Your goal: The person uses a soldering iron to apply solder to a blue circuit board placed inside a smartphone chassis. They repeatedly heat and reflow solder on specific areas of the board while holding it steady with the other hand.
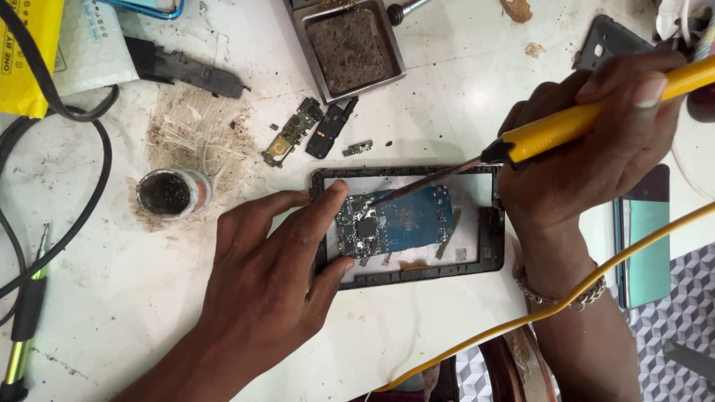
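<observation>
A black phone frame (488,238) lies on the white bench with a blue circuit board (413,222) inside it. My left hand (272,268) rests on the frame's left end, index finger and thumb pressing beside the board's chips. My right hand (596,152) grips a yellow-handled soldering iron (566,123); its dark tip touches the board's upper left near my left index fingertip. The iron's yellow cord (521,316) loops under my right wrist, which wears a metal bracelet.
A small round tin of dark paste (170,193) stands at the left amid brown residue. Loose small boards and black parts (309,130) lie behind the frame. A metal tray with a brown sponge (350,45) is at the back. A black cable, a screwdriver (26,320) and a phone (644,242) lie around.
</observation>
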